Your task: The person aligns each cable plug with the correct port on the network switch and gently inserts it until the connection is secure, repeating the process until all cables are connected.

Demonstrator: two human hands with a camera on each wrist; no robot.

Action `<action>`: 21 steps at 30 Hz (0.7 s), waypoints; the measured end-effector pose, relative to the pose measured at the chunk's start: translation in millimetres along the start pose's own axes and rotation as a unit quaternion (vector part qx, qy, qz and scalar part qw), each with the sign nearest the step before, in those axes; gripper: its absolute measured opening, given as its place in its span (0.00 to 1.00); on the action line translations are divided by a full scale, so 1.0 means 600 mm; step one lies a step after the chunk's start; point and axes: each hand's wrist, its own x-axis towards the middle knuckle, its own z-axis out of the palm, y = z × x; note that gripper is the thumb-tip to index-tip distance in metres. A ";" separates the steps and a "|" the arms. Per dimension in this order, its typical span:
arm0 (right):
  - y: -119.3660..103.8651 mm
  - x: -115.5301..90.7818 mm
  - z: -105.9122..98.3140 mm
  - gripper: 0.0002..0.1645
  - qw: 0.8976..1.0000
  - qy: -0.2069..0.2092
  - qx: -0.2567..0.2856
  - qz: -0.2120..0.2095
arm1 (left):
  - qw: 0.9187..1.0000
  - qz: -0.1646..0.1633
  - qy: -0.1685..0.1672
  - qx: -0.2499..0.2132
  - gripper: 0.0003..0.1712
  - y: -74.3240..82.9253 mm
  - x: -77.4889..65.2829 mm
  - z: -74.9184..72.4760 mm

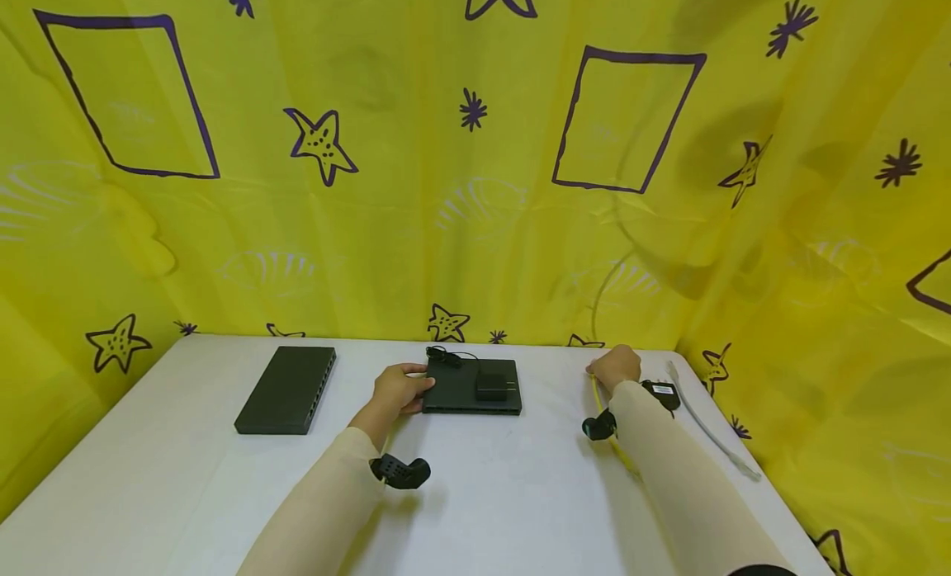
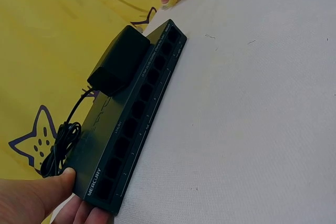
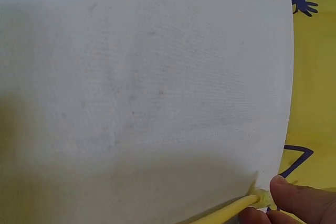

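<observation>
My left hand [image 1: 397, 390] grips the left end of a black network switch [image 1: 449, 392], thumb on top and fingers underneath. In the left wrist view the switch shows the word MERCURY and a row of ports along its front. A black power adapter [image 1: 490, 385] lies on top of it, prongs pointing right, its cord bundled [image 2: 67, 145] near the thumb. Farther right, my right hand [image 1: 617, 367] pinches the clear plug [image 3: 262, 199] of a yellow network cable [image 3: 226, 214] near the table's back edge. The cable trails toward the front, partly hidden by the right sleeve.
A second black network switch [image 1: 286, 390] lies at the left. Beyond the right hand lie another black adapter [image 1: 664, 393] with a white label and a grey network cable [image 1: 709, 427] along the right edge. A yellow patterned curtain [image 1: 386, 229] stands behind the white table [image 1: 505, 493].
</observation>
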 end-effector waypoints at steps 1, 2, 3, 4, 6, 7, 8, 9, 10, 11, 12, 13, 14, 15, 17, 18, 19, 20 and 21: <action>0.002 0.001 0.001 0.24 1.000 0.002 -0.001 -0.005 | 1.000 -0.001 0.000 0.001 0.24 0.000 0.000 0.000; 0.003 0.001 0.002 0.24 1.000 0.004 0.000 -0.009 | 1.000 -0.001 0.001 0.001 0.25 0.001 -0.001 0.000; 0.003 0.001 0.003 0.25 1.000 0.007 0.002 -0.013 | 1.000 0.000 0.000 0.001 0.25 0.001 -0.001 0.000; 0.003 0.000 0.004 0.25 1.000 0.009 0.002 -0.016 | 1.000 0.001 -0.001 0.000 0.25 0.001 -0.002 -0.001; 0.001 -0.003 0.006 0.26 1.000 0.013 0.006 -0.018 | 1.000 0.003 -0.002 0.000 0.25 0.002 -0.006 -0.002; 0.001 -0.004 0.007 0.26 1.000 0.015 0.006 -0.015 | 1.000 0.005 -0.003 0.000 0.25 0.003 -0.008 -0.003; 0.000 -0.005 0.007 0.26 1.000 0.016 0.009 -0.012 | 1.000 0.007 -0.004 -0.001 0.24 0.003 -0.010 -0.003; -0.001 -0.005 0.008 0.26 1.000 0.018 0.010 -0.009 | 1.000 0.009 -0.004 -0.002 0.24 0.003 -0.010 -0.003; -0.001 -0.005 0.009 0.26 1.000 0.019 0.011 -0.005 | 1.000 0.009 -0.004 -0.002 0.24 0.003 -0.010 -0.003; -0.001 -0.005 0.010 0.26 1.000 0.020 0.012 -0.001 | 1.000 0.009 -0.003 -0.002 0.25 0.002 -0.010 -0.003; -0.002 -0.004 0.011 0.25 1.000 0.022 0.012 0.002 | 1.000 0.009 -0.003 -0.001 0.25 0.002 -0.009 -0.003; -0.002 -0.003 0.012 0.25 1.000 0.024 0.011 0.006 | 1.000 0.008 -0.002 -0.001 0.25 0.002 -0.008 -0.002; -0.002 -0.004 0.013 0.24 1.000 0.026 0.011 0.007 | 1.000 0.007 -0.001 0.000 0.25 0.002 -0.007 -0.002; -0.002 -0.004 0.013 0.24 1.000 0.028 0.011 0.008 | 1.000 0.006 -0.001 0.001 0.25 0.002 -0.007 -0.002; -0.003 -0.005 0.013 0.24 0.999 0.029 0.012 0.009 | 1.000 0.003 0.000 0.001 0.25 0.002 -0.005 -0.001; -0.003 -0.006 0.013 0.23 0.999 0.028 0.013 0.009 | 1.000 0.002 0.000 0.001 0.25 0.002 -0.005 -0.001; -0.004 -0.007 0.012 0.23 0.999 0.027 0.013 0.009 | 1.000 0.001 0.000 0.001 0.25 0.002 -0.004 -0.001; -0.004 -0.008 0.012 0.23 0.999 0.026 0.016 0.010 | 1.000 0.000 0.000 0.000 0.25 0.002 -0.004 -0.001; -0.004 -0.008 0.011 0.23 0.999 0.025 0.018 0.010 | 1.000 -0.001 0.000 -0.001 0.25 0.002 -0.004 -0.001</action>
